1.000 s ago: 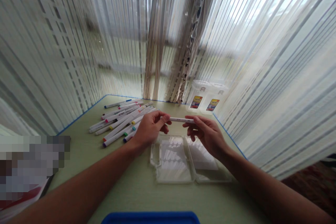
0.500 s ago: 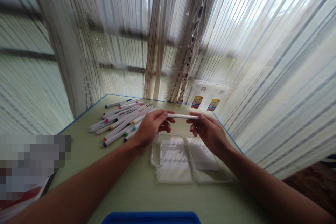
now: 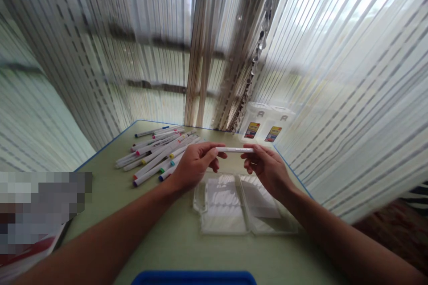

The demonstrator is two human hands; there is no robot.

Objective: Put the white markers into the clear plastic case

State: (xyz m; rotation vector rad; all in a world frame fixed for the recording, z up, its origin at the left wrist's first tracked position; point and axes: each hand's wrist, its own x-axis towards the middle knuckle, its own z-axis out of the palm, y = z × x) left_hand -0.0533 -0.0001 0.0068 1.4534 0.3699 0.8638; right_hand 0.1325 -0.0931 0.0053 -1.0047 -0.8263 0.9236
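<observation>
Hands: I see L hand (image 3: 195, 164) & R hand (image 3: 269, 164) raised, both pinching white cylindrical marker (image 3: 234, 150)
Below: clear rectangular plastic case (image 3: 220, 228), open, w/ white sheets (image 3: 222, 196)

A striped curtain (image 3: 157, 67) hangs behind the pale green, blue-edged table (image 3: 180, 249); clear beads (image 3: 262, 43) dangle along it. Something blue (image 3: 194, 278) shows at the bottom edge.

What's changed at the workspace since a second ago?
The right hand has shifted slightly right along the slim white marker; the clear bead strand has swung right. Nothing was taken up or let go: the left hand holds the marker too. The white colour-tipped marker pile and open clear plastic case stayed put.
</observation>
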